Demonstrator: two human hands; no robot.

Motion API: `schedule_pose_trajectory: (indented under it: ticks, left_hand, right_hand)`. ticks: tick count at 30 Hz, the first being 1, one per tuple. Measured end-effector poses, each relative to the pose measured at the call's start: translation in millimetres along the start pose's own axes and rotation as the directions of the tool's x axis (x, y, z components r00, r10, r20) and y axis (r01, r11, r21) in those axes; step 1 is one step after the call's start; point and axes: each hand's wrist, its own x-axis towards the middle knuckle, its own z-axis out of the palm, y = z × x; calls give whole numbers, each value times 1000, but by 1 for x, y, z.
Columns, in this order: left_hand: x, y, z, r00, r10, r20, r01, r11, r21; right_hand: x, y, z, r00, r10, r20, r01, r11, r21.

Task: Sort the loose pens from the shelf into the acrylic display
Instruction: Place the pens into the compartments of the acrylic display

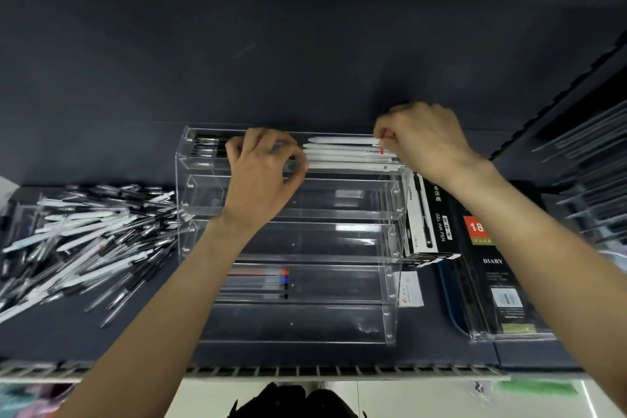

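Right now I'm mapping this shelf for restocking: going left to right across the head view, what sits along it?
Pile of loose pens → acrylic display → gel ink pen box → diary pack → clear racks of pens at the far right.

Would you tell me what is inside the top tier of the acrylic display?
White pens lie lengthwise on its right side, dark pens at its left end. The left hand and right hand cover the middle and right end.
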Motion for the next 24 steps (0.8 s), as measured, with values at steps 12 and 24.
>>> schedule_pose_trajectory:
  ticks: [12, 24]
  left_hand:
    - [7, 8, 1, 991, 82, 104, -80, 997, -22]
    - [7, 13, 3, 980, 70, 184, -80, 996, 46]
  right_hand:
    - [7, -8, 10, 997, -75, 13, 76, 987, -139]
    - [-4, -14, 15, 999, -43, -25, 36, 970, -239]
